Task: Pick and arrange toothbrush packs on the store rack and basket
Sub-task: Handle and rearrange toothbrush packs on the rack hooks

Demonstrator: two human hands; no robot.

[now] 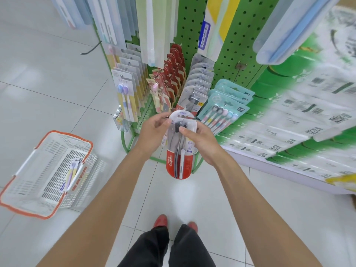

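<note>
Head view looks down on a pale tiled floor (57, 97), with the green pegboard rack (238, 35) rising ahead of me and a stack of green-and-white cartons (308, 116) on a low shelf to its right. On the floor at my left stands a white plastic basket with an orange rim (44, 216), and one toothbrush pack with purple brushes (74, 176) lies inside it, against the far wall. The rack's hooks carry rows of packs: purple-headed brushes (124, 93) on the left face, red-backed packs (173, 70) and grey packs (198, 78) in the corner, and a teal multi-brush pack (221, 112) on the right face. Just in front of those lower hooks I hold a Colgate toothbrush pack (178, 157) in the air, its rounded top toward the rack and its red end toward me. My left grip (152, 132) pinches the pack's upper left edge, and my right grip (200, 139) pinches the upper right, thumb pressed on the front beside the brush heads. Below, my red shoes (160, 220) show past dark trousers.
</note>
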